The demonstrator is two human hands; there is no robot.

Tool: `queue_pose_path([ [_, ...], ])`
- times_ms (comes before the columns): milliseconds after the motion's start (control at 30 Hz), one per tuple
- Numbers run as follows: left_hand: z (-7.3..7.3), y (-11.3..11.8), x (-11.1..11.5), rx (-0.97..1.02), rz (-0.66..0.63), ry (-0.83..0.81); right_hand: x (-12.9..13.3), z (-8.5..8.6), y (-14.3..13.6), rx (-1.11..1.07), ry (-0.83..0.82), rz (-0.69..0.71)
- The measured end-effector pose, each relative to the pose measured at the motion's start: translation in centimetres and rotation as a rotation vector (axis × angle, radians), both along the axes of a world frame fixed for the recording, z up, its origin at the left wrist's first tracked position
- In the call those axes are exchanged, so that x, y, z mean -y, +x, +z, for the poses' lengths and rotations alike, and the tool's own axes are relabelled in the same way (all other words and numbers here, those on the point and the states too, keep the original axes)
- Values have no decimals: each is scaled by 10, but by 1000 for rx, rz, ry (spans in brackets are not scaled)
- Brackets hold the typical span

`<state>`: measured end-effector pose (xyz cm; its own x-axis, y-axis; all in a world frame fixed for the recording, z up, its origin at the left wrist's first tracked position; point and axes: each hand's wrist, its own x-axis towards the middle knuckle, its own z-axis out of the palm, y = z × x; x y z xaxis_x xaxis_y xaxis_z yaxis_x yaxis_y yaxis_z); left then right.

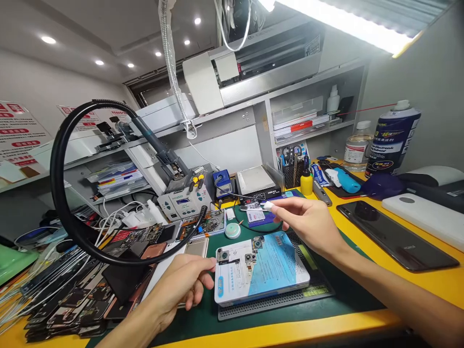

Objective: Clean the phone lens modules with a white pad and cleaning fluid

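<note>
I have the right hand raised past the far right corner of the box, thumb and index finger pinching a small white piece that juts leftward from the fingertips; it is too small for me to make out its long axis. The left hand sits low at the box's left edge, thumb and forefinger drawn near each other; I cannot tell whether they pinch anything. The white-and-blue box lies flat on a grey perforated pad over the green mat, its long axis running left to right, the right end angled slightly away from me. On its top I see three camera modules: the left one beside the left thumb, the middle one with its tail pointing toward me, and the far one by the back edge.
</note>
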<state>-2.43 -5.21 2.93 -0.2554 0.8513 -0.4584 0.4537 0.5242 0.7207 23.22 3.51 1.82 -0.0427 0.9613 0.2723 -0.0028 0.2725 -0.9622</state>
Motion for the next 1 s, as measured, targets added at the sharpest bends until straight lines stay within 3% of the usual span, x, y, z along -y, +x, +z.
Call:
queue_pose_path([
  [200, 28, 11, -7, -301, -281, 343, -7, 3, 3, -79, -68, 19],
  [367, 17, 33, -45, -420, -552, 518, -13, 1, 7, -141, -118, 37],
  [467, 9, 42, -67, -420, -701, 526, -16, 1, 7, -158, -136, 33],
  [600, 12, 50, -80, -448, -842, 494, -16, 3, 7, -173, -156, 17],
  [833, 11, 52, -85, -520, -946, 551, -19, 0, 8, -169, -165, -4],
  [1000, 11, 45, -93, -523, -904, 636, -22, -4, 9, -176, -170, -2],
])
